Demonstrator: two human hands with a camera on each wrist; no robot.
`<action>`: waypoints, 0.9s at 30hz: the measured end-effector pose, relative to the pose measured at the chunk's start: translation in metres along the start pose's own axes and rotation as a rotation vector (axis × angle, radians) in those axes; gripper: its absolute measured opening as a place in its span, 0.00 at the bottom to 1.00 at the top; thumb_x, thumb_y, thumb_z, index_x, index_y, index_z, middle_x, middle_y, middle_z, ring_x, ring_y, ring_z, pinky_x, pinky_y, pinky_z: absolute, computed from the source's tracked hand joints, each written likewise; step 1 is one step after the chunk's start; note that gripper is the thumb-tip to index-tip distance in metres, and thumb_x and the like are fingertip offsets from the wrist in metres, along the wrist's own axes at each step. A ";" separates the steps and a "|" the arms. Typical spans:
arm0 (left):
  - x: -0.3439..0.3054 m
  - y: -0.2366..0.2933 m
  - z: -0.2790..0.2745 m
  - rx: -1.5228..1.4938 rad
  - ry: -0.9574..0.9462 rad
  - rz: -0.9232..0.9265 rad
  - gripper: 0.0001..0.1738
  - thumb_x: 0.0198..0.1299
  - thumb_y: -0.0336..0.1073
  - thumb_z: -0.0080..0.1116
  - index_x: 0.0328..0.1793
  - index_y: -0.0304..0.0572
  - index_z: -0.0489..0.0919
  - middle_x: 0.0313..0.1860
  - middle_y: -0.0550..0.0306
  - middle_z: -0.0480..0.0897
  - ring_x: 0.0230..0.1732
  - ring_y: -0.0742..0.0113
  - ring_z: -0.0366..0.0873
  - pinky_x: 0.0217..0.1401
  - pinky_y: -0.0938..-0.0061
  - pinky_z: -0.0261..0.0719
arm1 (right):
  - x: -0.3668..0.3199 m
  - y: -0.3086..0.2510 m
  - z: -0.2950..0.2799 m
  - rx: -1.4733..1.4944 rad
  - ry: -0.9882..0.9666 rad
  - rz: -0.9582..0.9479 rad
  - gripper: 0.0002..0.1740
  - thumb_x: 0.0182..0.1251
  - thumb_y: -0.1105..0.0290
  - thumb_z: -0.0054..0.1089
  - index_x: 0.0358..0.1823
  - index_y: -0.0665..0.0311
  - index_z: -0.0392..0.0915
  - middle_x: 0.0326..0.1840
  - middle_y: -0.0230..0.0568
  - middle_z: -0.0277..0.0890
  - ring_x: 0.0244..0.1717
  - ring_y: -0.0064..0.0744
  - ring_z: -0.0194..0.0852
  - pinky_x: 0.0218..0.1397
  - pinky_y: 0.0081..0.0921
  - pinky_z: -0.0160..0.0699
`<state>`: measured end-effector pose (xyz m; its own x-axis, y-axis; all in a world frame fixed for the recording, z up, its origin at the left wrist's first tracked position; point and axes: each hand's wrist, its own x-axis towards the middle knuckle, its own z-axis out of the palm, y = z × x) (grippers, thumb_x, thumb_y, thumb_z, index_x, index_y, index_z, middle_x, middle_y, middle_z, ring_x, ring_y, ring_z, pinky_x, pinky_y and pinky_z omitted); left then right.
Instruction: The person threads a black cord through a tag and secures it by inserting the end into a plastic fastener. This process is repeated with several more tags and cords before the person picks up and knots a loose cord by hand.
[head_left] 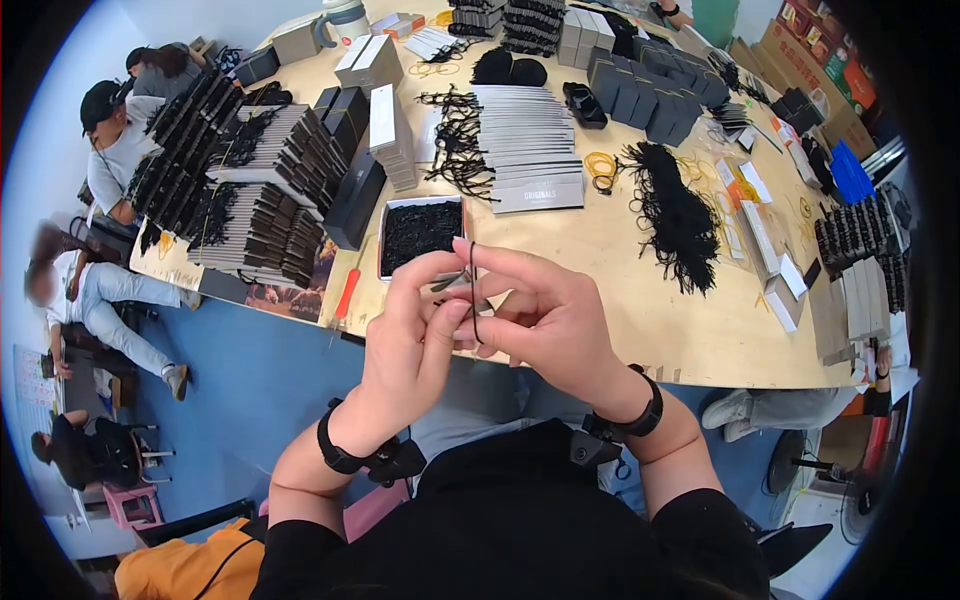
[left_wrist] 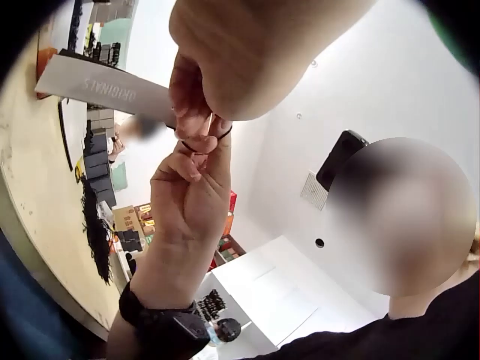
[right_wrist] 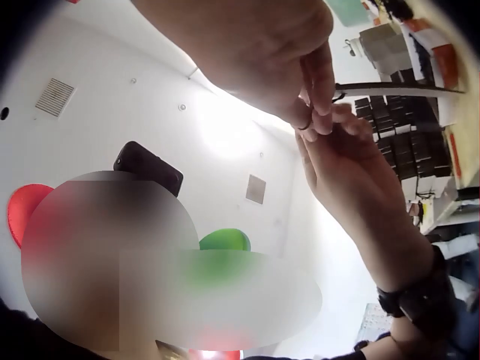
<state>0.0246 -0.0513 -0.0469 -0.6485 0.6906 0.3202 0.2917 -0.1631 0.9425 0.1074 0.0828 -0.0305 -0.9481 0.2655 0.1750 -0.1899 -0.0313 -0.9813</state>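
Observation:
A thin black cord (head_left: 474, 290) is stretched upright between the two hands, above the table's near edge. The left hand (head_left: 405, 335) pinches it with bent fingers; the right hand (head_left: 555, 325) pinches it from the other side, its thumb and index finger apart. A grey card with pale lettering (left_wrist: 105, 84) juts out from the joined fingers in the left wrist view, and shows edge-on as a thin strip (right_wrist: 397, 89) in the right wrist view. Which fingers bear the card is hidden. Just beyond the hands stands an open box (head_left: 383, 238) filled with black cords.
Grey cards (head_left: 535, 195) with black cords lie fanned beyond the box. Stacks of corded cards (head_left: 265, 225) stand at left, dark boxes (head_left: 625, 90) at the back, a black cord bundle (head_left: 675, 220) at right. A red-handled tool (head_left: 348, 293) lies near the front edge. Other people sit around.

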 end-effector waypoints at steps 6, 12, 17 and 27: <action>0.007 0.009 -0.006 -0.085 -0.128 -0.063 0.28 0.69 0.37 0.36 0.71 0.36 0.45 0.38 0.48 0.79 0.36 0.70 0.77 0.43 0.77 0.74 | 0.006 0.004 -0.001 -0.545 0.088 -0.341 0.25 0.52 0.79 0.59 0.55 0.61 0.72 0.29 0.38 0.80 0.23 0.19 0.78 0.25 0.14 0.73; 0.023 -0.013 -0.022 0.554 -0.127 0.386 0.36 0.53 0.41 0.63 0.66 0.39 0.59 0.44 0.55 0.78 0.43 0.68 0.76 0.51 0.71 0.71 | 0.007 -0.026 -0.005 -0.295 0.021 -0.124 0.19 0.52 0.79 0.59 0.48 0.64 0.75 0.27 0.35 0.78 0.25 0.16 0.76 0.28 0.13 0.73; 0.010 -0.033 -0.001 -0.270 -0.457 -0.171 0.20 0.58 0.28 0.56 0.57 0.40 0.68 0.38 0.59 0.77 0.34 0.75 0.75 0.37 0.78 0.75 | 0.014 -0.043 -0.023 -0.234 -0.082 0.084 0.14 0.51 0.80 0.61 0.42 0.66 0.75 0.31 0.33 0.76 0.33 0.17 0.75 0.35 0.13 0.74; 0.011 -0.006 -0.002 -0.479 -0.592 -0.280 0.30 0.66 0.54 0.38 0.59 0.34 0.65 0.20 0.58 0.72 0.16 0.77 0.65 0.20 0.86 0.62 | 0.018 -0.055 -0.051 -0.159 0.248 -0.433 0.10 0.57 0.83 0.57 0.36 0.67 0.67 0.32 0.37 0.74 0.34 0.20 0.74 0.37 0.15 0.76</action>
<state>0.0143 -0.0439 -0.0486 -0.1346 0.9869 0.0890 -0.2457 -0.1203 0.9619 0.1137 0.1384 0.0228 -0.6989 0.4423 0.5621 -0.4917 0.2736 -0.8267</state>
